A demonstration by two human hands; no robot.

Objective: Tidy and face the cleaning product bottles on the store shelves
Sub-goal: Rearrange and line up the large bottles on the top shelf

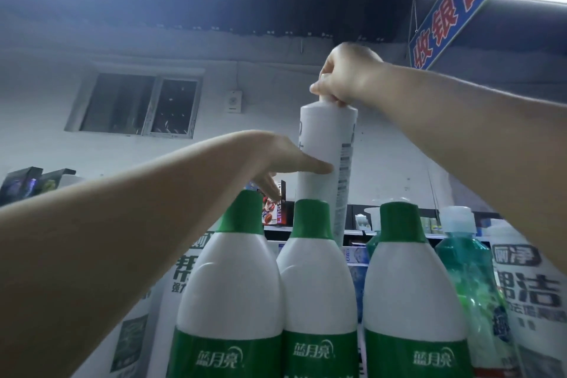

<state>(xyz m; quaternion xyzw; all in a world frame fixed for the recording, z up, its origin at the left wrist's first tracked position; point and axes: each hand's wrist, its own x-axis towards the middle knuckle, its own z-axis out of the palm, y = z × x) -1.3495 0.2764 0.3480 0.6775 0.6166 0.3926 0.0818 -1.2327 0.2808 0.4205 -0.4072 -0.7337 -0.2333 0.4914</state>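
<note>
Head view: tall white bottle [325, 144], back label showing.

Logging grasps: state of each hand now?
Left hand: open, fingers against the tall white plastic bottle.
Right hand: closed on that bottle's top.

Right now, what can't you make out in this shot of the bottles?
Head view only:
- tall white bottle: cap hidden by the right hand; base hidden behind the green-capped bottles; front label turned away.
- left hand: fingertips behind that bottle.
- Shelf surface: below the bottom edge.
</note>
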